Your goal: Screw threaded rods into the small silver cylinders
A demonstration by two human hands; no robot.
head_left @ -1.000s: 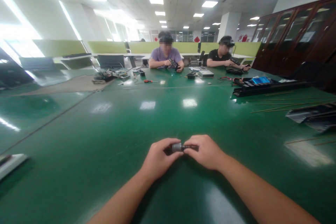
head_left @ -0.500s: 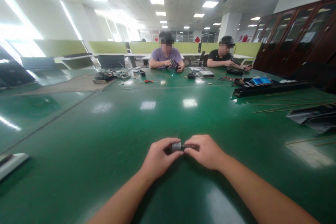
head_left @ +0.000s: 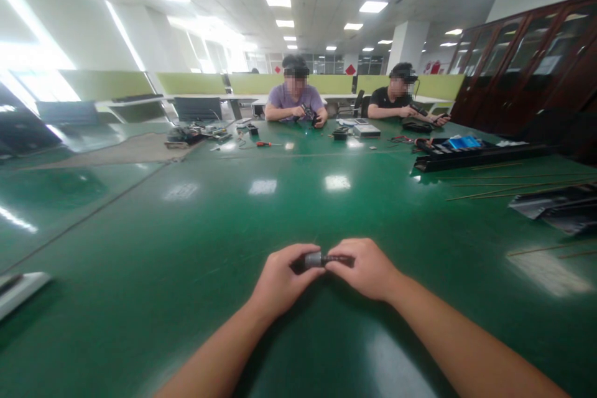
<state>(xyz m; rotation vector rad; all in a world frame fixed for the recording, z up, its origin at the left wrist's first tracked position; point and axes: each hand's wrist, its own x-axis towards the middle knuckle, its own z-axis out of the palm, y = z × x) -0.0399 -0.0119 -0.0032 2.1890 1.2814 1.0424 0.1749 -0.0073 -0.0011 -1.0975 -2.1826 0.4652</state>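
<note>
Just above the green table, my left hand [head_left: 284, 278] is closed around a grey metallic cylinder [head_left: 313, 259], gripping it between thumb and fingers. A dark, ridged rod [head_left: 339, 259] lies in line with the cylinder at its right end. My right hand [head_left: 368, 270] pinches that rod, thumb below and fingers above. The fingertips of both hands nearly meet in the middle. Whether the rod and cylinder are joined I cannot tell, and their outer ends are hidden by the hands.
A white-edged object [head_left: 25, 293] sits at the left. Thin rods [head_left: 504, 185] and black metal channels [head_left: 485, 158] lie on the right. Across the table [head_left: 224, 211], two people handle dark tools near an orange-handled screwdriver [head_left: 264, 144], a heap of electronic parts [head_left: 193, 134] and a flat box [head_left: 366, 131].
</note>
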